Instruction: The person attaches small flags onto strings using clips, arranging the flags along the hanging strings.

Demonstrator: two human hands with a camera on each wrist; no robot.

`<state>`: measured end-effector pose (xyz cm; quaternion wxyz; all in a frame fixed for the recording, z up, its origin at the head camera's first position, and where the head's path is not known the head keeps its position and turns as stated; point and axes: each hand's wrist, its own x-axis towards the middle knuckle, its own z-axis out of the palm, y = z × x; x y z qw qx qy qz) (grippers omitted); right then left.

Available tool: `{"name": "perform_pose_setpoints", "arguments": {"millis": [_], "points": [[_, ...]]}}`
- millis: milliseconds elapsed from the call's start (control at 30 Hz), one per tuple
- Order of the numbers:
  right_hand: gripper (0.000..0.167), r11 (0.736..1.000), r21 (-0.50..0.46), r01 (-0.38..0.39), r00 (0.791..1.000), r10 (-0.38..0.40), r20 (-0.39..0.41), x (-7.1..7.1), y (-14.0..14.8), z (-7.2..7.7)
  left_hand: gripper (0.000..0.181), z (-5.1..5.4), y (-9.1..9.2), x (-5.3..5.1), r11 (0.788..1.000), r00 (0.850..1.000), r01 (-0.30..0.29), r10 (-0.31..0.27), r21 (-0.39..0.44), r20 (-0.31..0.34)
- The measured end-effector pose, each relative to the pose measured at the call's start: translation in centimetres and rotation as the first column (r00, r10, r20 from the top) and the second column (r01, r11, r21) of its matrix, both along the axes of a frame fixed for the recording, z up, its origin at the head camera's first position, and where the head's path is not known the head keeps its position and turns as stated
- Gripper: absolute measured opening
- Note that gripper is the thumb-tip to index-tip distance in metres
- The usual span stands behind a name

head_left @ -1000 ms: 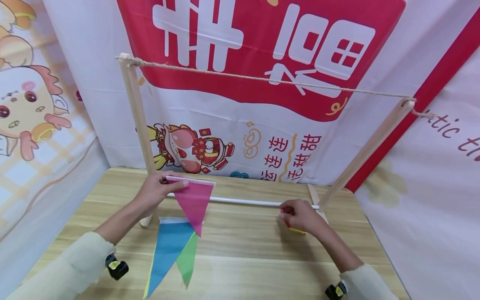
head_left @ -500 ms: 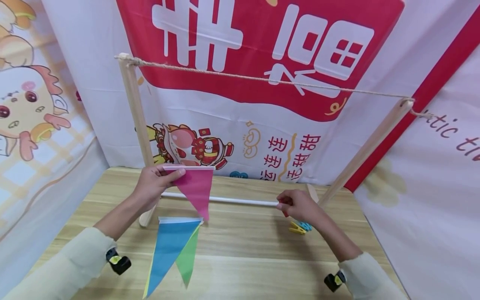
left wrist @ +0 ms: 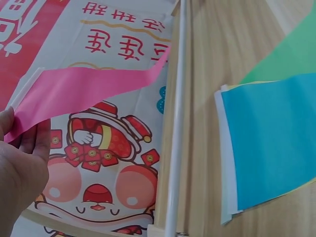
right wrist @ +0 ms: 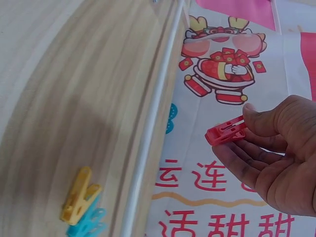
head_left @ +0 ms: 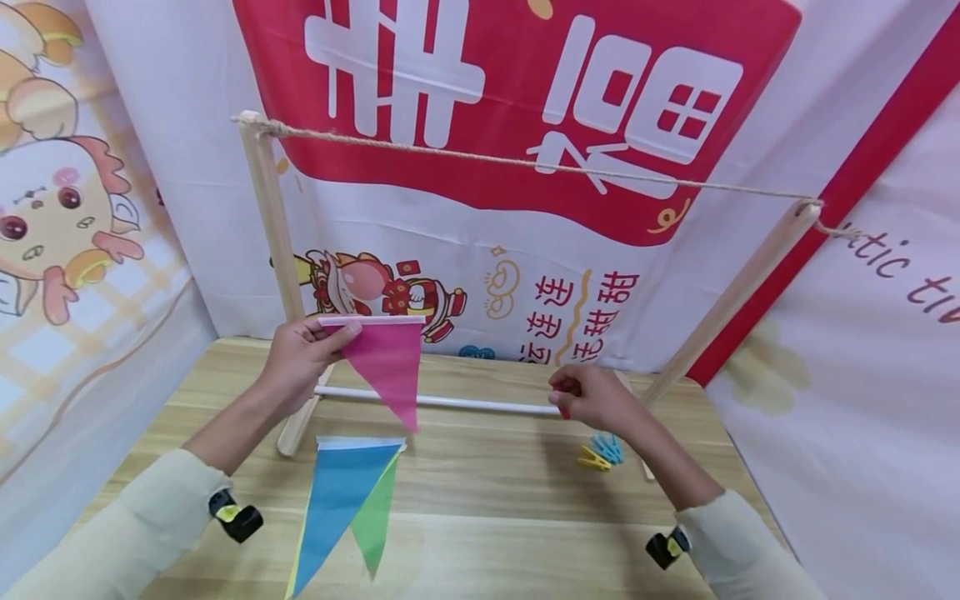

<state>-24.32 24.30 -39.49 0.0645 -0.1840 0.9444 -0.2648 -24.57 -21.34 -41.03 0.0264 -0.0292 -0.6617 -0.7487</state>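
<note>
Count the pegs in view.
3 at least: red peg in the right hand, yellow peg and blue peg on the table. Another blue one may be hidden.

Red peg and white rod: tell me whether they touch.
Apart. The right wrist view shows printed cloth between the red peg, pinched in the right hand, and the white rod.

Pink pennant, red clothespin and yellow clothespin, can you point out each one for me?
Pink pennant point(head_left: 392, 357), head view: middle of its triangular face.
Red clothespin point(right wrist: 226, 132), right wrist view: middle of its body.
Yellow clothespin point(right wrist: 76, 197), right wrist view: middle of its longer arm.
</note>
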Motion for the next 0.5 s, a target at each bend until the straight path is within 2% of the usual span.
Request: {"name": "perform_pose_setpoints", "arguments": {"millis": [133,400,500], "points": [[0.019,1.0,0.0,-0.013,0.999,0.013,-0.046,-0.2,-0.3,1.0,0.009,0.8,-0.1,0.0,0.997,1.0,0.0,0.001,0.075,-0.013],[0.021,1.0,-0.019,-0.013,0.998,0.012,-0.064,-0.4,-1.3,3.4,0.007,2.1,0.0,-0.2,0.995,0.999,-0.035,0.039,0.098,-0.033],[0.021,1.0,-0.03,-0.01,0.997,0.008,-0.075,-0.5,-1.6,4.4,0.007,2.5,0.1,-0.3,0.99,0.998,-0.032,0.039,0.138,-0.042]]}}
